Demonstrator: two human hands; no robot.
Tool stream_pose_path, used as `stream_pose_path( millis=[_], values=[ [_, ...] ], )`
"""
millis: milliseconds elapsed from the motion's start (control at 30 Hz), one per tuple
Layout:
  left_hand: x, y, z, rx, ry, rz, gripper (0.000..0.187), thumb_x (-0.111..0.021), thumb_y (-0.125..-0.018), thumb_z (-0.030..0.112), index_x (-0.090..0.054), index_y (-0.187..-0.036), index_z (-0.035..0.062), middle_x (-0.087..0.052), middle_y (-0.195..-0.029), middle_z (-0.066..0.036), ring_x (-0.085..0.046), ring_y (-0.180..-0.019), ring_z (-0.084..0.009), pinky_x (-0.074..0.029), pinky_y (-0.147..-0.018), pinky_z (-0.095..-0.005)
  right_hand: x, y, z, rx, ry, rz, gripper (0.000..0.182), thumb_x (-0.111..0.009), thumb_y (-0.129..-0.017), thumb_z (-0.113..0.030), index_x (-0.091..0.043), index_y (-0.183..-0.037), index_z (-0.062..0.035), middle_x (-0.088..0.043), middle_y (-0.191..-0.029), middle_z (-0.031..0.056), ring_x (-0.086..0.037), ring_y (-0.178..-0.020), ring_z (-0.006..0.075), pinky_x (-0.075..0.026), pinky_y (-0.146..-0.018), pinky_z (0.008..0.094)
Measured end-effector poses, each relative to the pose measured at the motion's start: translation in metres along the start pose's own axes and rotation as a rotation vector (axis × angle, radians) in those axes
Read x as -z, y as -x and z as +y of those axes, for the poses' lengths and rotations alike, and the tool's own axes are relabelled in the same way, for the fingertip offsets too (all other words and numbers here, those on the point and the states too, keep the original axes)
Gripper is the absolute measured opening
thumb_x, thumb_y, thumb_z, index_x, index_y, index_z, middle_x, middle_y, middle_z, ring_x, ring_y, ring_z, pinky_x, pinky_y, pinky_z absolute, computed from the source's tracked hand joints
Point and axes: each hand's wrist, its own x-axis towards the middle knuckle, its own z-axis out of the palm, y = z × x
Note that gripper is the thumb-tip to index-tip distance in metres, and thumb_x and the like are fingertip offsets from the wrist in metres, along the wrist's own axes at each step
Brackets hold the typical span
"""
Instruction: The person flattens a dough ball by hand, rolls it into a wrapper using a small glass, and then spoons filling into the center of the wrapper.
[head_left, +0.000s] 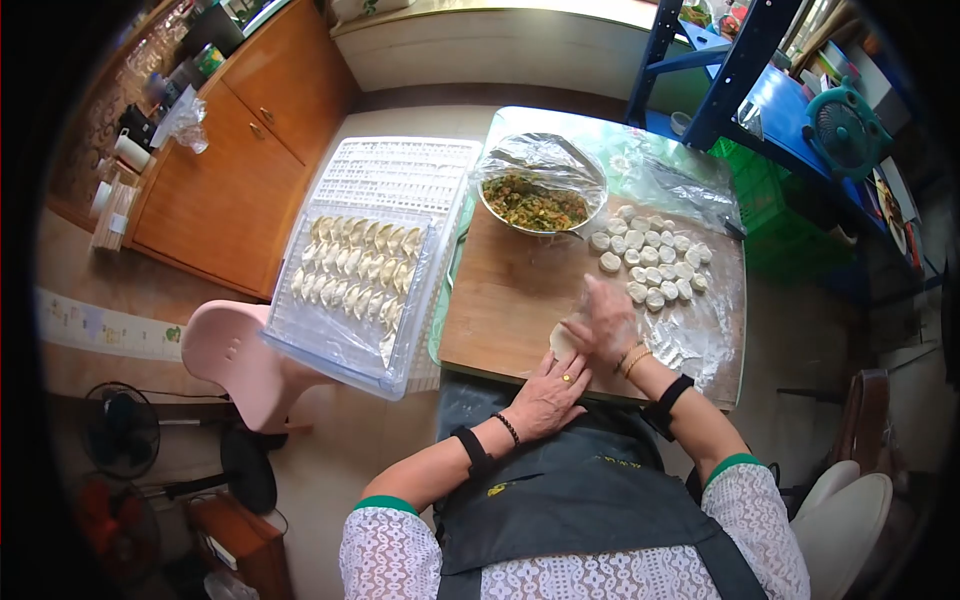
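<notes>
A flat round dough wrapper lies near the front edge of the wooden board. My left hand has its fingertips closed on the wrapper's near edge, with a ring on one finger. Just beyond and to the right, my right hand is curled low over the wrapper's right side, slightly blurred. Whatever it grips is hidden beneath its fingers. Many small floured dough pieces sit on the board's right side. Behind stands a metal bowl of chopped filling, partly covered with a crumpled clear sheet.
Rows of shaped dumplings rest on a plastic-lined tray to the left, over a pink chair. Loose flour covers the board's right front. A green crate and blue rack stand at the right.
</notes>
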Motion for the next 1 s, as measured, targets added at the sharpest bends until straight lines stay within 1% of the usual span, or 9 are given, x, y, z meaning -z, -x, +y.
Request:
stream_pose_path(
  millis=[100,233,367,500,600,733,867,900,1000],
  values=[
    [0.002,-0.001,-0.004,0.001,-0.032,-0.027,0.054,-0.067,-0.08,0.035,-0.051,-0.12,0.0011,-0.043,-0.133,-0.019,-0.035,-0.131,-0.034,-0.028,-0.109,-0.0499,0.007,-0.015,0.009,-0.086,-0.023,0.033,0.073,-0.069,-0.08,-0.035,-0.036,-0.136,-0.0027,-0.052,-0.12,0.0155,-0.052,-0.11,0.0331,-0.039,-0.092,0.0466],
    [0.005,0.005,-0.002,0.035,0.017,0.011,0.056,-0.067,-0.079,0.035,-0.051,-0.12,0.0005,-0.042,-0.134,-0.02,-0.035,-0.131,-0.0353,-0.027,-0.109,-0.0504,0.02,-0.007,0.007,0.028,-0.251,0.074,0.071,-0.068,-0.08,-0.027,-0.035,-0.138,-0.0028,-0.051,-0.123,0.0183,-0.051,-0.112,0.0349,-0.038,-0.094,0.0471],
    [0.002,0.007,-0.003,0.005,0.063,-0.064,0.059,-0.069,-0.078,0.036,-0.05,-0.12,-0.0014,-0.042,-0.134,-0.021,-0.035,-0.131,-0.0363,-0.025,-0.11,-0.05,0.031,0.025,-0.034,0.239,0.018,-0.215,0.069,-0.067,-0.079,-0.03,-0.039,-0.137,-0.0044,-0.051,-0.123,0.0162,-0.049,-0.115,0.0318,-0.038,-0.093,0.0462],
    [0.002,0.008,-0.004,-0.009,0.03,-0.02,0.061,-0.069,-0.077,0.035,-0.05,-0.12,-0.0031,-0.043,-0.132,-0.021,-0.035,-0.13,-0.0355,-0.024,-0.111,-0.0493,-0.005,0.014,-0.018,0.126,0.099,0.014,0.075,-0.068,-0.078,-0.043,-0.039,-0.136,-0.0038,-0.052,-0.121,0.0145,-0.049,-0.112,0.0302,-0.036,-0.094,0.0445],
    [0.003,0.007,-0.004,-0.02,0.009,0.026,0.06,-0.069,-0.078,0.034,-0.05,-0.121,-0.0029,-0.045,-0.129,-0.02,-0.036,-0.129,-0.0351,-0.026,-0.11,-0.049,0.003,-0.011,-0.009,-0.035,0.024,0.06,0.077,-0.068,-0.078,-0.046,-0.039,-0.136,-0.0026,-0.052,-0.121,0.0141,-0.049,-0.112,0.0302,-0.036,-0.094,0.0445],
    [0.006,0.008,-0.004,0.043,0.064,0.003,0.058,-0.068,-0.079,0.034,-0.05,-0.12,-0.0028,-0.045,-0.128,-0.02,-0.037,-0.127,-0.0363,-0.028,-0.109,-0.0491,0.001,-0.018,0.013,-0.115,-0.259,0.104,0.075,-0.072,-0.077,-0.04,-0.041,-0.133,-0.0009,-0.055,-0.117,0.0168,-0.054,-0.104,0.0344,-0.042,-0.089,0.0439],
    [0.009,0.01,-0.005,0.06,0.073,0.103,0.057,-0.067,-0.08,0.034,-0.051,-0.121,-0.0024,-0.045,-0.127,-0.02,-0.038,-0.126,-0.0375,-0.028,-0.108,-0.0496,0.029,-0.008,-0.01,0.179,-0.185,0.15,0.068,-0.071,-0.077,-0.03,-0.043,-0.132,-0.0013,-0.056,-0.117,0.0181,-0.055,-0.105,0.0365,-0.044,-0.088,0.0444],
    [0.006,0.011,-0.005,0.053,0.063,0.131,0.057,-0.067,-0.08,0.034,-0.051,-0.121,-0.0023,-0.046,-0.127,-0.02,-0.038,-0.126,-0.0377,-0.028,-0.108,-0.0497,0.033,-0.003,-0.02,0.21,-0.165,0.066,0.068,-0.07,-0.076,-0.029,-0.044,-0.133,-0.0031,-0.055,-0.119,0.0166,-0.055,-0.107,0.0343,-0.043,-0.088,0.0422],
    [0.002,0.014,-0.009,0.049,0.092,-0.059,0.06,-0.067,-0.08,0.034,-0.05,-0.125,-0.0017,-0.045,-0.128,-0.021,-0.037,-0.127,-0.0376,-0.028,-0.108,-0.0502,0.015,0.017,-0.039,0.367,-0.05,-0.086,0.067,-0.069,-0.077,-0.03,-0.044,-0.134,-0.0051,-0.054,-0.121,0.0145,-0.054,-0.107,0.0314,-0.042,-0.088,0.04]
  ],
)
